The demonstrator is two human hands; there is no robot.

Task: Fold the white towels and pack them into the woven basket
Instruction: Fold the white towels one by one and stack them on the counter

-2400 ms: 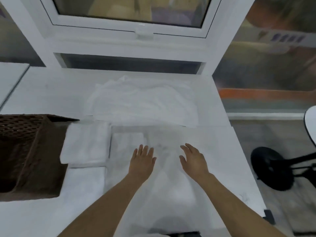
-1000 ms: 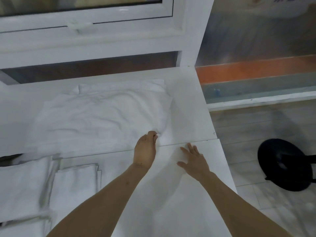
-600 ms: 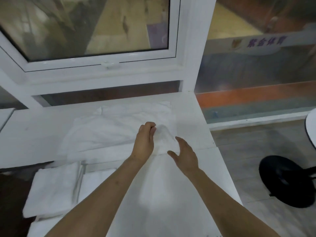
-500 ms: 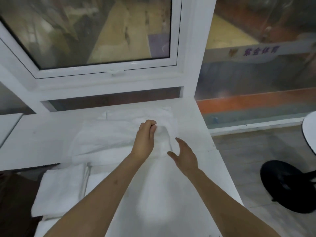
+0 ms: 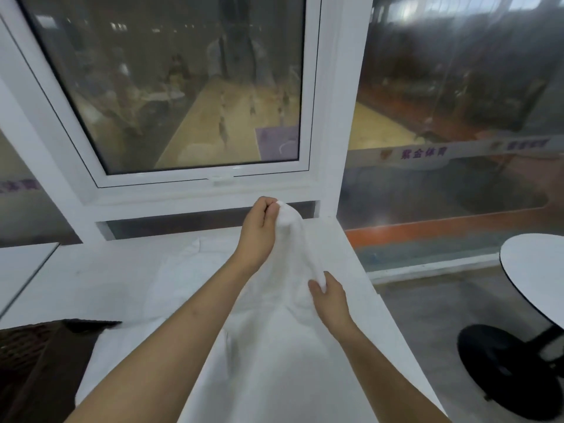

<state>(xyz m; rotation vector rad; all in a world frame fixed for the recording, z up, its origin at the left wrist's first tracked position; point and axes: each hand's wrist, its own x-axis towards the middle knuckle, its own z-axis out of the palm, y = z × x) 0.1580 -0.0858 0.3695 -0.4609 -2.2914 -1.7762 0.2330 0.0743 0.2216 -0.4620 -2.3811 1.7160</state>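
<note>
My left hand (image 5: 259, 230) pinches a corner of a white towel (image 5: 274, 331) and holds it up above the white table (image 5: 91, 285). The cloth hangs from that corner down toward me. My right hand (image 5: 328, 296) grips the towel's right edge lower down. More white towel cloth (image 5: 183, 270) lies flat on the table behind my left arm. The dark woven basket (image 5: 33, 361) stands at the lower left, its inside hidden from view.
A white window frame (image 5: 329, 148) rises just behind the table. To the right, past the table's edge, stand a round white table (image 5: 534, 270) and its black base (image 5: 503, 370) on the floor.
My left hand has lifted the towel corner up off the table. My right hand has closed on the towel's edge. The view has tilted up and the folded towels are out of sight.
</note>
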